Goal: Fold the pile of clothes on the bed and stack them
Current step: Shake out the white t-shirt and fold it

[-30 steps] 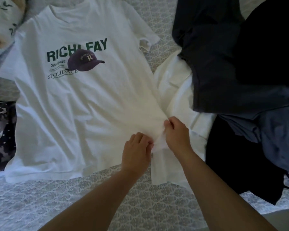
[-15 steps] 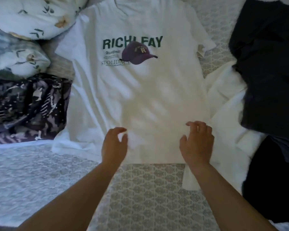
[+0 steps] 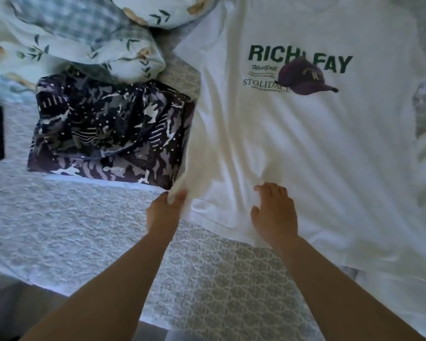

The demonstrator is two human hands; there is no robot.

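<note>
Fingers (image 3: pixel 175 196) of left hand (image 3: pixel 162 212) pinching white T-shirt (image 3: pixel 293 148) hem corner, right hand (image 3: pixel 274 212) spread flat anchoring it print-up on bed (image 3: pixel 96 230), likely readying side fold.

Left grip (image 3: pixel 166 209) pinching, right grip (image 3: pixel 274 212) flat, fingers spread.

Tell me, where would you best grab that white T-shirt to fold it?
Probably at the hem corners, coming from the near edge of the bed. The T-shirt lies flat, print up, hem toward the person. The left hand already pinches the left hem corner; the right hand rests flat on the cloth beside it.
</note>
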